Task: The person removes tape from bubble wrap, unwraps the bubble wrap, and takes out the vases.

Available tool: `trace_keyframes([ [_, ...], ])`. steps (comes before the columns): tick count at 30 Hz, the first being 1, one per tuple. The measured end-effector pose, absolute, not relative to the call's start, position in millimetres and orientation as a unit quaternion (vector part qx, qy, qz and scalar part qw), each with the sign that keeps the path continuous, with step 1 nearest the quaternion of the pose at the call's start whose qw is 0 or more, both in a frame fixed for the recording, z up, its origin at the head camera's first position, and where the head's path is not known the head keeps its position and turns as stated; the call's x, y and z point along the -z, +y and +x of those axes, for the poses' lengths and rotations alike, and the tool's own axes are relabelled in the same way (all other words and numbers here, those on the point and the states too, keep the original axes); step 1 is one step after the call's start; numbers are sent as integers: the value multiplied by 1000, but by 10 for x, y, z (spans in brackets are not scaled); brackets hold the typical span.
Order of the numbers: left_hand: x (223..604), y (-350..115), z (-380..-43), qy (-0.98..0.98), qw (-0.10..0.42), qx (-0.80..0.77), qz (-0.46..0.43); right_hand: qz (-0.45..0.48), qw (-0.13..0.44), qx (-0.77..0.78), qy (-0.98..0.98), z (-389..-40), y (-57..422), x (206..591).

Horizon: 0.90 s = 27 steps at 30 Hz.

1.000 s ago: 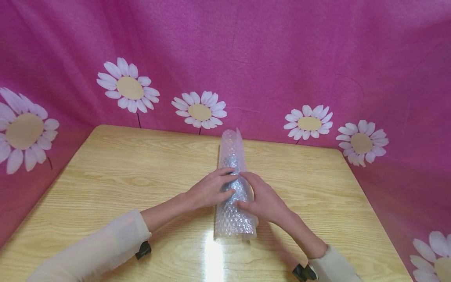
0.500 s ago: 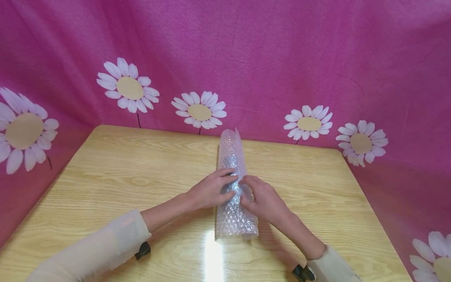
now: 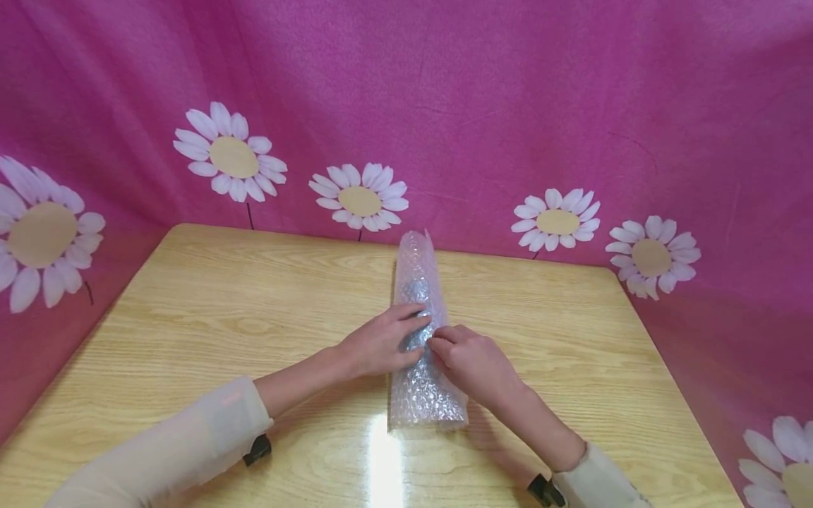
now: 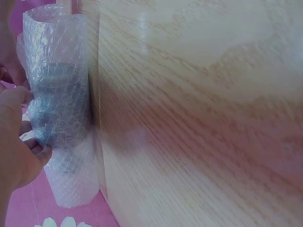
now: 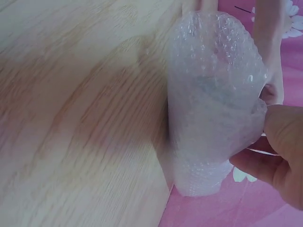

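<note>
A roll of clear bubble wrap (image 3: 428,398) lies lengthwise on the wooden table, wound round a dark grey-blue object (image 4: 59,101). That object looks rounded and ridged through the layers; its kind cannot be made out. From the left, my left hand (image 3: 377,342) rests on top of the roll with fingers and thumb spread, pressing the wrap. Across from it, my right hand (image 3: 476,363) pinches the wrap's loose edge between thumb and fingers. In the right wrist view the pinched flap (image 5: 258,113) stands out from the roll's side. Both ends of the tube extend past the object.
The wooden table (image 3: 254,282) has a pale grain and a bright light reflection near its front. Behind and beside it hangs a pink cloth (image 3: 457,106) printed with white daisies. The roll's far end reaches almost to the table's back edge.
My right hand has slid slightly toward me along the roll, and its fingers and thumb have closed together on the wrap's edge. My left hand has stayed in place.
</note>
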<state>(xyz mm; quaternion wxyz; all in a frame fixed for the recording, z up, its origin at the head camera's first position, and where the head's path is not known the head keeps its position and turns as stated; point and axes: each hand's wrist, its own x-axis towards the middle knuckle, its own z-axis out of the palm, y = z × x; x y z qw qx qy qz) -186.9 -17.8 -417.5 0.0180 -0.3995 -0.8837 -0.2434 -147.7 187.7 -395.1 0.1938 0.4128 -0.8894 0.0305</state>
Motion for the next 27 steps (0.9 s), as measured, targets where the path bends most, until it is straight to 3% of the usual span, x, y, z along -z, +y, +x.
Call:
trace_keyframes([
  [15,4233,-213,-1867,-861,146,130,-470,450,221,26,-865,-1483,1896,3969],
  [27,4274,-216,-1911,-844,184,108,-492,455,228,27,-861,-1493,1908,3995],
])
